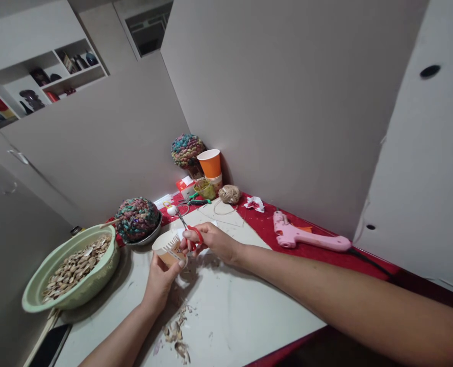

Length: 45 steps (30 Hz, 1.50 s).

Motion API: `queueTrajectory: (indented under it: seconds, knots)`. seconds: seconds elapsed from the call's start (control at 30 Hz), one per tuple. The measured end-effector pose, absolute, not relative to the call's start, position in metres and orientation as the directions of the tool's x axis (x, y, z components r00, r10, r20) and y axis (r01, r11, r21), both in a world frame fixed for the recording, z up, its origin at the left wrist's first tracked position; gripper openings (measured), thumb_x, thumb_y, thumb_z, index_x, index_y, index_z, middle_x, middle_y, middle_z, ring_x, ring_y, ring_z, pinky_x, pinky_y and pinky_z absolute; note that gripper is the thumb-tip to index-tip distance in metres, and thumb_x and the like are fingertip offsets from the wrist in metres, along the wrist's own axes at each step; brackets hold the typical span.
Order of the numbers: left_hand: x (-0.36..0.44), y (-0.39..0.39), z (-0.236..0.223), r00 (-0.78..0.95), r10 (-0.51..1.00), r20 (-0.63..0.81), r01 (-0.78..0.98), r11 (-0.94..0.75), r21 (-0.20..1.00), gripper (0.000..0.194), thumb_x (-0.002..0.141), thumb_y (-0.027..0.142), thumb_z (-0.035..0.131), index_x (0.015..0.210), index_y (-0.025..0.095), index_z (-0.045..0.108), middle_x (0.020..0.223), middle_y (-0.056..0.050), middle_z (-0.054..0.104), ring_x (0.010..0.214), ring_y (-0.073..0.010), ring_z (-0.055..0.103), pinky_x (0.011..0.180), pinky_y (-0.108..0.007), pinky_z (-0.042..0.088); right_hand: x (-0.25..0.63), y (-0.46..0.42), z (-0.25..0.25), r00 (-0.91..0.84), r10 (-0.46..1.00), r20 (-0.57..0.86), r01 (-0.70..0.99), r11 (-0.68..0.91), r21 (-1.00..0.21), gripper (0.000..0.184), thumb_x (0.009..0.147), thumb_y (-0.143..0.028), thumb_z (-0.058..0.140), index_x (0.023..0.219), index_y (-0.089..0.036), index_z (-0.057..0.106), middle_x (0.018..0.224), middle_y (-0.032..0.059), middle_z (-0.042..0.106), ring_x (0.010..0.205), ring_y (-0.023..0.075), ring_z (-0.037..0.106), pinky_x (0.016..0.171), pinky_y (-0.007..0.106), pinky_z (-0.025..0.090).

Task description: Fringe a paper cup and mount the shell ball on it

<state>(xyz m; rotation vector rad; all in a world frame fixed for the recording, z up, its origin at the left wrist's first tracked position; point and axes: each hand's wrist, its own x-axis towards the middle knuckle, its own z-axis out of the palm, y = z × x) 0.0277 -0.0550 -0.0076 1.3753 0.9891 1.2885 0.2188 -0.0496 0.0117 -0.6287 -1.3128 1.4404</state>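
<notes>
My left hand [164, 278] grips a paper cup [167, 250] from below and the near side. Narrow slits are cut into the cup's rim on its right side, leaving a row of thin strips. With my right hand [207, 239] I hold red-handled scissors [196, 235], fingers in the loops. The scissor blades point up and away, above the cup's rim, and appear apart from it. Both hands are over the pale board [226, 300] on the table.
A green basin [114, 255] of shell pieces stands left, beside a yarn-covered ball [137, 219] in a bowl. At the back are an orange cup [210, 164], another yarn ball [187, 150] and twine [229, 194]. A pink glue gun [306, 237] lies right. Shell fragments [175, 331] litter the board.
</notes>
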Motion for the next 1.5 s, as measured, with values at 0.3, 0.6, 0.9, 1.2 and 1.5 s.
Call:
queueTrajectory:
  seconds: [0.3,0.6,0.9,1.2,1.5]
  knots:
    - [0.027,-0.058,-0.008,0.113,0.973,0.204,0.04,-0.209,0.977,0.061,0.061,0.027,0.091,0.117,0.019,0.067,0.111,-0.009,0.075,0.105,-0.0295,0.066,0.092,-0.035,0.048,0.219,-0.051,0.013,-0.353,0.904,0.243,-0.325,0.125,-0.938,0.053,0.068,-0.065,0.073,0.061,-0.014,0.064,0.072,0.0054,0.065,0.066,0.0139,0.057,0.06,0.025,0.045]
    - [0.022,-0.055,-0.014,0.124,0.971,0.204,0.044,-0.211,0.977,0.063,0.068,0.031,0.088,0.123,0.019,0.06,0.118,-0.01,0.073,0.107,-0.0264,0.066,0.094,-0.034,0.048,0.221,-0.053,0.016,-0.351,0.896,0.271,-0.318,0.158,-0.935,0.054,0.069,-0.065,0.073,0.061,-0.013,0.064,0.075,0.0062,0.065,0.068,0.0145,0.058,0.063,0.026,0.044]
    - [0.017,-0.048,-0.014,0.107,0.977,0.183,-0.028,-0.18,0.983,0.058,0.072,0.047,0.081,0.121,0.019,0.064,0.11,-0.01,0.076,0.093,-0.0269,0.07,0.083,-0.036,0.053,0.223,-0.052,0.018,-0.354,0.889,0.29,-0.32,0.177,-0.931,0.055,0.069,-0.067,0.073,0.066,-0.013,0.067,0.07,0.0052,0.065,0.065,0.0146,0.059,0.062,0.026,0.044]
    - [0.01,-0.037,0.007,0.055,0.986,0.156,-0.11,-0.149,0.983,0.05,0.07,0.046,0.085,0.107,0.022,0.062,0.087,0.001,0.072,0.066,-0.0126,0.062,0.055,-0.02,0.047,0.224,-0.054,0.02,-0.396,0.887,0.235,-0.311,0.112,-0.944,0.057,0.066,-0.068,0.075,0.06,-0.013,0.064,0.067,0.0056,0.067,0.059,0.0141,0.063,0.063,0.027,0.048]
    - [0.006,-0.012,0.008,0.085,0.992,0.094,-0.162,-0.079,0.984,0.04,0.076,0.047,0.079,0.102,0.02,0.067,0.083,0.003,0.067,0.064,-0.0096,0.059,0.052,-0.017,0.045,0.221,-0.047,0.008,-0.473,0.871,0.13,-0.235,0.017,-0.972,0.055,0.072,-0.064,0.074,0.063,-0.01,0.069,0.062,0.0054,0.066,0.056,0.0116,0.06,0.06,0.023,0.044]
